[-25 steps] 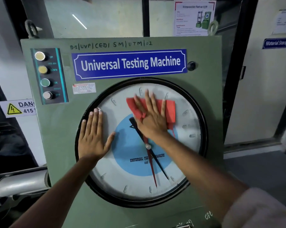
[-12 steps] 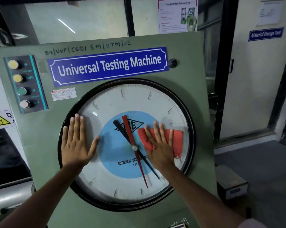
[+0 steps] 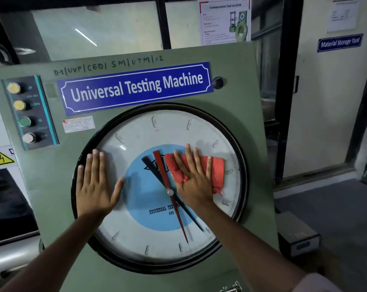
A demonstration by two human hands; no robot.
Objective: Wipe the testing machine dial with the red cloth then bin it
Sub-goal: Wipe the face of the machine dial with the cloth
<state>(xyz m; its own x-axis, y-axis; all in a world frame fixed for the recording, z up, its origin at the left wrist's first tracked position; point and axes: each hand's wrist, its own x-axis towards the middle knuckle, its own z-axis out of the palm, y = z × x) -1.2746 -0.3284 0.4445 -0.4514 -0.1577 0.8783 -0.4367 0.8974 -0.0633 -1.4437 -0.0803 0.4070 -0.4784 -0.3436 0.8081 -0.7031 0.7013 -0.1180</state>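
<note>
The round glass-fronted dial (image 3: pixel 157 245) fills the middle of the green Universal Testing Machine panel (image 3: pixel 237 98); it has a black rim, a white face, a blue centre and red and black pointers. My right hand (image 3: pixel 194 180) lies flat with spread fingers on the red cloth (image 3: pixel 217 171), pressing it against the glass right of the dial's centre. My left hand (image 3: pixel 95 184) rests flat and empty on the dial's left rim, fingers apart. No bin is in view.
A button strip (image 3: pixel 28 112) with up, down, on and off buttons sits at the panel's upper left. A small grey box (image 3: pixel 296 234) stands on the floor to the right. A door marked Material Storage Yard (image 3: pixel 326 102) is behind on the right.
My right hand swept the red cloth from the top of the dial down to the right side, then slightly back up. My left hand stayed on the left rim.
</note>
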